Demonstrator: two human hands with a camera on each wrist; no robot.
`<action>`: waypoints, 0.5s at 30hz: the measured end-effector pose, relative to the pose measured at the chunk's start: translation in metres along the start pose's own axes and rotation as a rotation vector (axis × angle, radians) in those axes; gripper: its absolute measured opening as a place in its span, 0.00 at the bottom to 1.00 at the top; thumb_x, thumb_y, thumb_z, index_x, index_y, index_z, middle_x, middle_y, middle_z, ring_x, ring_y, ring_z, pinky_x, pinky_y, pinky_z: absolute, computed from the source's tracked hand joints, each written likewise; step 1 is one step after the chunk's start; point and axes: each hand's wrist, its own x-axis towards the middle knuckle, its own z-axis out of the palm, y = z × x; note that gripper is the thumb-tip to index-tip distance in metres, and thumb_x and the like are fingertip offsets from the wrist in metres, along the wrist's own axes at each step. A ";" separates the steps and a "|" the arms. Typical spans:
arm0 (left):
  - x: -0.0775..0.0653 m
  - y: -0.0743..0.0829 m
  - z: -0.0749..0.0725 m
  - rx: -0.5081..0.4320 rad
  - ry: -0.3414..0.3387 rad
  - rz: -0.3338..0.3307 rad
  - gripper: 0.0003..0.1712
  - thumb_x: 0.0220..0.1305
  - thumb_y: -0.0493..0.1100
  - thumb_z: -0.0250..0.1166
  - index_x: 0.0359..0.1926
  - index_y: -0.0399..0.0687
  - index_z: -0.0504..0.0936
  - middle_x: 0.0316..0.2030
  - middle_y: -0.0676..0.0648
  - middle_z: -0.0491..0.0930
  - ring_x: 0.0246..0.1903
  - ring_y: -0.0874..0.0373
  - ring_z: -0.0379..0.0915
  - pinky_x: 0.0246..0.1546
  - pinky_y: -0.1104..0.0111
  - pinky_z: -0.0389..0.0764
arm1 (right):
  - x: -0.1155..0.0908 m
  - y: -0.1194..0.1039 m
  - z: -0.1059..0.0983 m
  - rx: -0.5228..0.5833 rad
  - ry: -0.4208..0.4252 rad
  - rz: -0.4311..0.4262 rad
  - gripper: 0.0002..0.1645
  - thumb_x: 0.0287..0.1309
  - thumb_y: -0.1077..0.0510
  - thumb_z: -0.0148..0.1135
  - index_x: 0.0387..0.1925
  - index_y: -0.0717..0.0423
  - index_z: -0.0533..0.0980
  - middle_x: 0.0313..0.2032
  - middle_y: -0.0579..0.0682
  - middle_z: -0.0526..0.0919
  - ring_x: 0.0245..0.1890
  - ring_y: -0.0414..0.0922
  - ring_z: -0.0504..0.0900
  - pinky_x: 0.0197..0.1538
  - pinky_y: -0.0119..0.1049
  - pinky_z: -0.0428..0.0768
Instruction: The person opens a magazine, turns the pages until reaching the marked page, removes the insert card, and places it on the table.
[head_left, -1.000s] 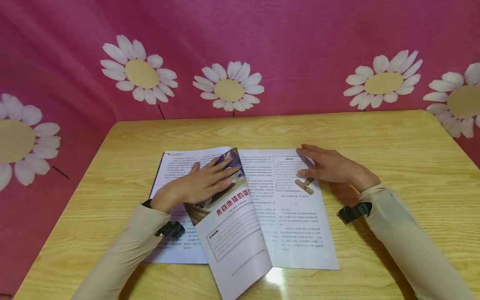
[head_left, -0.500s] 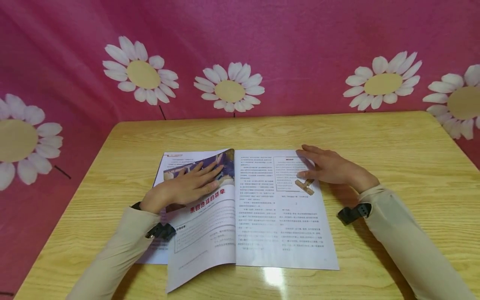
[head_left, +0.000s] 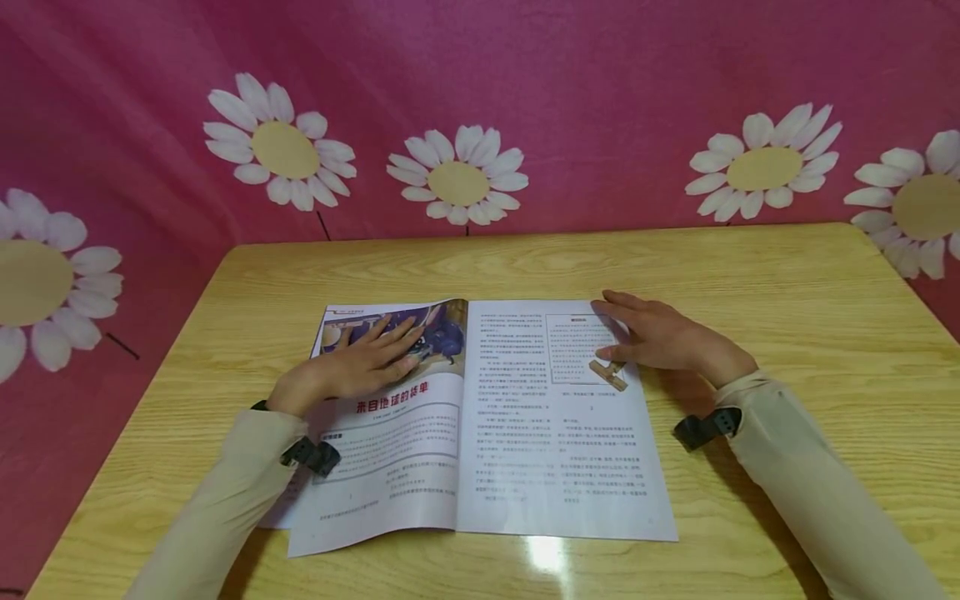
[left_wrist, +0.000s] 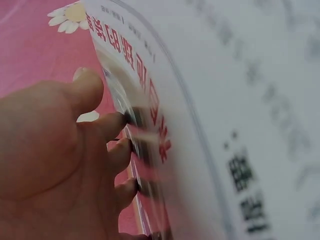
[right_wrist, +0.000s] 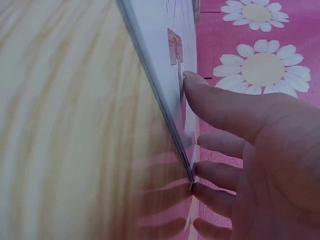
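Note:
An open magazine (head_left: 510, 433) lies on the wooden table, with text on its right page. Its left page (head_left: 390, 492) carries a dark picture and a red title, and its lower edge lifts off the sheets beneath. My left hand (head_left: 348, 367) lies across the picture, fingers extended, fingertips touching the paper in the left wrist view. My right hand (head_left: 667, 333) rests at the far right corner of the right page. Its fingertips touch the magazine's edge (right_wrist: 165, 110) and the tabletop, and its thumb lies over the page.
The wooden table (head_left: 787, 308) extends around the magazine on all sides. A pink cloth (head_left: 585, 100) with large white flowers hangs behind it. Black wrist cameras are strapped over both sleeves (head_left: 810, 492).
My left hand has moved left and toward me, smoothing the turned page from its slanted, folded position down over the left side. The right hand has stayed in place.

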 end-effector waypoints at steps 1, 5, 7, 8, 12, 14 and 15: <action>0.000 0.000 0.000 0.000 0.001 -0.001 0.37 0.75 0.63 0.35 0.77 0.56 0.39 0.76 0.48 0.32 0.73 0.44 0.20 0.62 0.33 0.27 | 0.000 0.000 0.000 0.000 0.003 -0.001 0.47 0.63 0.43 0.61 0.73 0.60 0.54 0.73 0.65 0.48 0.70 0.66 0.51 0.67 0.63 0.49; -0.004 0.005 -0.001 0.014 -0.006 -0.027 0.39 0.74 0.64 0.40 0.77 0.56 0.39 0.76 0.46 0.33 0.73 0.39 0.23 0.62 0.32 0.30 | 0.001 -0.002 0.001 -0.010 0.008 -0.003 0.46 0.63 0.43 0.61 0.73 0.61 0.55 0.73 0.66 0.49 0.70 0.66 0.52 0.67 0.63 0.50; -0.007 0.010 -0.002 0.017 -0.016 -0.044 0.42 0.72 0.66 0.42 0.77 0.56 0.40 0.76 0.44 0.34 0.73 0.37 0.25 0.62 0.31 0.32 | 0.001 -0.003 0.001 -0.016 0.010 -0.001 0.46 0.62 0.43 0.62 0.73 0.61 0.55 0.72 0.66 0.49 0.69 0.67 0.53 0.66 0.64 0.51; -0.009 0.014 -0.003 0.017 -0.023 -0.051 0.42 0.72 0.66 0.43 0.77 0.57 0.40 0.76 0.43 0.34 0.72 0.36 0.26 0.62 0.31 0.34 | 0.000 -0.003 0.001 -0.017 0.009 0.005 0.46 0.62 0.44 0.62 0.73 0.60 0.55 0.73 0.66 0.49 0.69 0.67 0.53 0.67 0.63 0.51; -0.018 0.025 -0.007 0.014 -0.042 -0.049 0.44 0.70 0.69 0.44 0.77 0.56 0.43 0.76 0.42 0.38 0.72 0.35 0.33 0.62 0.31 0.40 | 0.000 -0.003 0.001 -0.019 0.009 0.018 0.47 0.62 0.44 0.62 0.73 0.60 0.55 0.73 0.66 0.49 0.70 0.66 0.53 0.67 0.63 0.50; -0.025 0.028 -0.008 0.011 -0.034 -0.031 0.43 0.70 0.68 0.45 0.77 0.54 0.46 0.75 0.41 0.42 0.72 0.35 0.38 0.62 0.32 0.45 | 0.000 -0.003 0.000 -0.016 0.006 0.024 0.47 0.62 0.44 0.63 0.73 0.59 0.55 0.73 0.65 0.49 0.70 0.66 0.53 0.67 0.63 0.49; -0.029 0.030 -0.009 0.008 -0.028 -0.024 0.43 0.70 0.68 0.46 0.77 0.53 0.49 0.75 0.39 0.45 0.71 0.35 0.41 0.62 0.33 0.47 | 0.000 -0.004 0.000 -0.017 0.005 0.025 0.47 0.62 0.44 0.63 0.73 0.59 0.55 0.73 0.65 0.49 0.70 0.66 0.53 0.67 0.63 0.49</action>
